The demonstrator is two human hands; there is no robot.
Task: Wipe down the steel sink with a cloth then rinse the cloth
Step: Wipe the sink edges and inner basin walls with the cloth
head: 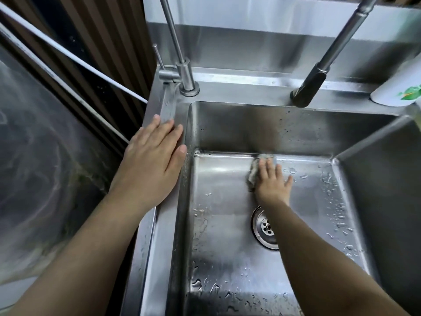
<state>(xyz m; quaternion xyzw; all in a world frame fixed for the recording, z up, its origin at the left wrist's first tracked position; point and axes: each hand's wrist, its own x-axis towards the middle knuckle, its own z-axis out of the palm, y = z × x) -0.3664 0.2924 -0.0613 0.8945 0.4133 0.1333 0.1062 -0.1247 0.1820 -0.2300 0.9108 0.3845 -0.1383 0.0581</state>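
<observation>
The steel sink (218, 224) fills the middle of the head view, its floor wet with droplets and its drain (265, 228) near the centre. My right hand (273, 183) lies flat with straight fingers on a small grey cloth (254, 172), pressing it onto the sink floor close to the back wall. Most of the cloth is under my fingers; its left edge and top show. My left hand (152, 160) rests open and flat on the sink's left rim (168, 224), fingers pointing away from me.
A thin steel tap (182, 71) rises from the back left corner of the rim. A dark pull-out spray head (309, 87) hangs over the back edge. A white bottle with a green label (401, 87) stands at the back right. White cords (75, 58) cross the left wall.
</observation>
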